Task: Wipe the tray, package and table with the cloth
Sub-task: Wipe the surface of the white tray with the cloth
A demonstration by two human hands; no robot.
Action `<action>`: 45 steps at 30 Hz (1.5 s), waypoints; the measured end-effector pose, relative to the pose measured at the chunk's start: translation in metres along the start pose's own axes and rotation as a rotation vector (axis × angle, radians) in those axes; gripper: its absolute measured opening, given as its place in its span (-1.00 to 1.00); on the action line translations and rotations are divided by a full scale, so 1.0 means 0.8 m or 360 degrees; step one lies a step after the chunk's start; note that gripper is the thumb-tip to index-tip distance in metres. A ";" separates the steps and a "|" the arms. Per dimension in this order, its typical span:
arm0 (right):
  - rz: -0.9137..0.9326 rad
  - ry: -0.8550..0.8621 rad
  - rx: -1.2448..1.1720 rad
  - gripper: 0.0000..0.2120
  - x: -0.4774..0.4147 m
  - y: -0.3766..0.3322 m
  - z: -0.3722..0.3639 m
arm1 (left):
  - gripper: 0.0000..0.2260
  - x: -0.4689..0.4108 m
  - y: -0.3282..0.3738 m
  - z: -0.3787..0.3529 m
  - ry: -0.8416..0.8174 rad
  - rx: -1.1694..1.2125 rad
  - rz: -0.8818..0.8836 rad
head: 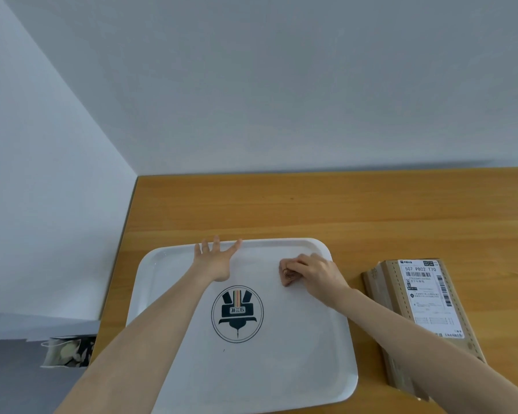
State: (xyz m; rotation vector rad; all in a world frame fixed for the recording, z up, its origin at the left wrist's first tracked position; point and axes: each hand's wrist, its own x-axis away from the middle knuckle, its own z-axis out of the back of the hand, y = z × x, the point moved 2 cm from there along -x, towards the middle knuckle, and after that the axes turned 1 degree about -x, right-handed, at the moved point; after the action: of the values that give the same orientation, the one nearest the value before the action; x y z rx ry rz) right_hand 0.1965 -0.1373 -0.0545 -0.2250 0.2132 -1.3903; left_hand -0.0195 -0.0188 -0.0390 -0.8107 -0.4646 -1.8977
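Observation:
A white tray [296, 354] with a black round emblem lies on the wooden table [311, 204] in front of me. My left hand [214, 259] rests flat with spread fingers on the tray's far edge. My right hand [314, 274] grips a small bunched brownish cloth [287, 274] and presses it on the tray's far right part. A brown cardboard package [416, 318] with a white shipping label lies on the table just right of the tray, partly hidden under my right forearm.
The table stands in a corner against pale walls; its left edge runs close to the tray. Bare wood stretches behind the tray and package. On the floor at lower left sits a patterned bag [69, 351].

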 end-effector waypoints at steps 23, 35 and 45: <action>-0.0200 0.0052 0.0220 -0.49 -0.031 -0.010 -0.003 | -0.22 0.002 0.000 -0.005 0.0133 -0.0099 -0.0006; 0.0522 -0.0131 0.0064 -0.59 0.041 -0.084 -0.042 | -0.21 0.002 0.000 -0.005 0.0115 -0.0128 -0.0006; -0.0267 -0.0030 0.0134 -0.53 -0.040 -0.029 -0.004 | -0.20 0.003 0.001 -0.007 0.0155 -0.0156 0.0017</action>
State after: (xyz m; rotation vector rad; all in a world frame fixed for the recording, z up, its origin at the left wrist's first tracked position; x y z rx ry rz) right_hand 0.1679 -0.1100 -0.0506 -0.1895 0.1219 -1.5597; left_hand -0.0210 -0.0244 -0.0409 -0.7788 -0.3092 -1.9523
